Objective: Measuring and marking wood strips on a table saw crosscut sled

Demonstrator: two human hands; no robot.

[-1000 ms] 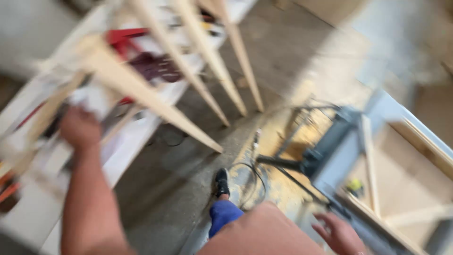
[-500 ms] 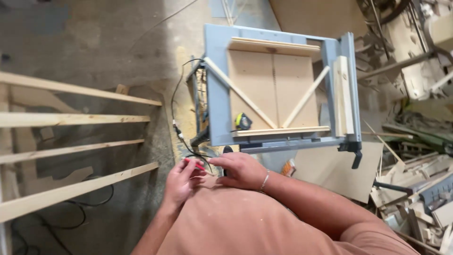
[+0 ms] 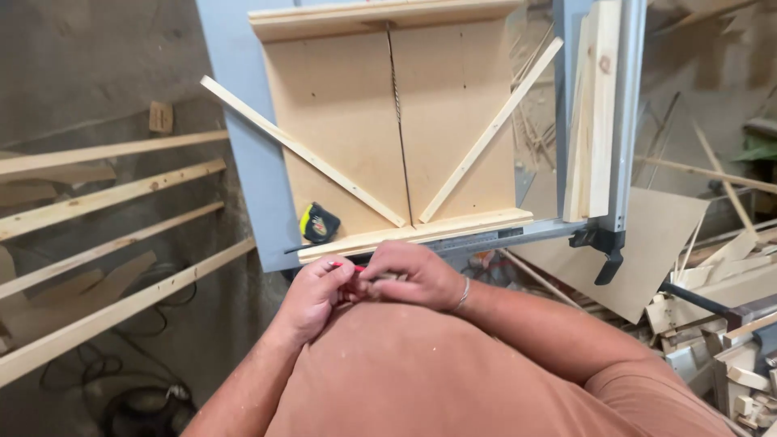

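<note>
In the head view, the left hand (image 3: 312, 293) and right hand (image 3: 413, 275) were curled shut together around a red pencil (image 3: 344, 266), right in front of the person's belly. The wooden sled (image 3: 388, 121) on the grey saw table (image 3: 243, 146) sat at twelve o'clock from the hands, with a black and yellow tape measure (image 3: 320, 223) at eleven o'clock.

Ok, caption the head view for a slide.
Both hands, left hand and right hand, hold a red pencil before a wooden saw sled with a tape measure.

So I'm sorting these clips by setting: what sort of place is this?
Most likely a woodworking shop. A table saw carries a plywood crosscut sled, a tape measure lies on it, and offcuts pile up on the right.
</note>
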